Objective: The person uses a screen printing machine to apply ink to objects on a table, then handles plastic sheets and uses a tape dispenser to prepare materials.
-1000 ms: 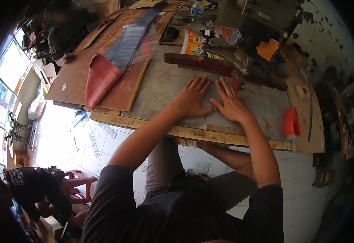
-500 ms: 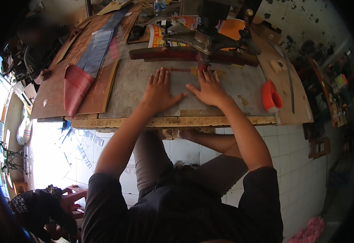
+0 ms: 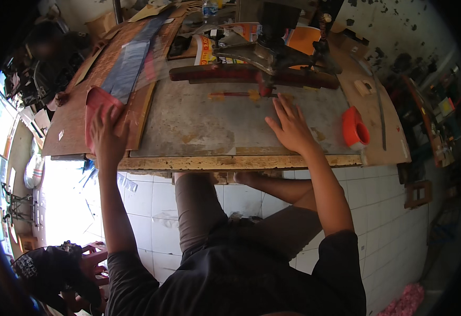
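My left hand (image 3: 109, 138) has its fingers spread over the folded red plastic sheet (image 3: 96, 100) at the left of the table. Whether the fingertips press on the sheet I cannot tell for sure. My right hand (image 3: 292, 130) lies on the grey metal plate (image 3: 204, 129), fingers stretched out and nothing in them. Just beyond its fingertips is a press-like machine with a long red bar (image 3: 214, 72) and a dark metal arm (image 3: 262, 55). A thin red strip with yellowish tape patches (image 3: 233, 95) runs across the plate in front of the bar.
A stack of long clear-and-bluish plastic sheets (image 3: 127, 66) lies on the brown board to the left. An orange-red ring-shaped object (image 3: 355, 128) stands at the plate's right end. A long dark strip (image 3: 379, 110) lies farther right. Another person (image 3: 56, 58) sits at the far left.
My left hand has moved left from the grey plate to the red sheet. My right hand has shifted slightly right and nearer. The strip before the bar is now uncovered.
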Demonstrator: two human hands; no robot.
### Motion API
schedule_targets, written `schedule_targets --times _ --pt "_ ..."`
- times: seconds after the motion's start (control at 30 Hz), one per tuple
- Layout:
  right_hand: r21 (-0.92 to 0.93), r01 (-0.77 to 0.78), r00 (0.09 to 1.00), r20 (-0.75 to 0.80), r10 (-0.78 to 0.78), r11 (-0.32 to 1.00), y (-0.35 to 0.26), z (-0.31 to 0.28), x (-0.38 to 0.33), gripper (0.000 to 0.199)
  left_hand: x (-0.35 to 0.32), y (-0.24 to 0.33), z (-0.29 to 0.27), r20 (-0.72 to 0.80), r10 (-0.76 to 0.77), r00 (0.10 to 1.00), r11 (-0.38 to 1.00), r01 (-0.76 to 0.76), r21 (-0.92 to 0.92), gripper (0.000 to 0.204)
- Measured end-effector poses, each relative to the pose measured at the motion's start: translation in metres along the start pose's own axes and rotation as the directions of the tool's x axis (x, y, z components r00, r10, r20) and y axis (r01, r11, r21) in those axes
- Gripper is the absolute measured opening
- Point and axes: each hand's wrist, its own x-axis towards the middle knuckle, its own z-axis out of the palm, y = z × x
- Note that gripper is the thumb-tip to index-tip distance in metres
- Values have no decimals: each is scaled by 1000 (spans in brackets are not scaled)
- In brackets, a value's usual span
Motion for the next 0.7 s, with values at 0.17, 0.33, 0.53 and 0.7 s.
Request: schedule_targets --times 0.17,0.33,0.53,0.7 --pt "-83 -67 995 63 72 994 -14 1 19 80 -6 -97 17 -116 -154 981 934 183 308 78" --pt "-53 1 1000 -5 -2 999 -28 -11 -17 72 -3 -133 18 264 -437 860 899 423 108 71" --pt "71 100 989 -112 -91 992 -47 -10 -77 60 -2 -174 22 239 -421 875 887 452 -92 50" --pt "93 103 985 -151 -88 990 -53 -10 -91 58 6 -180 21 167 -472 866 826 501 -260 44"
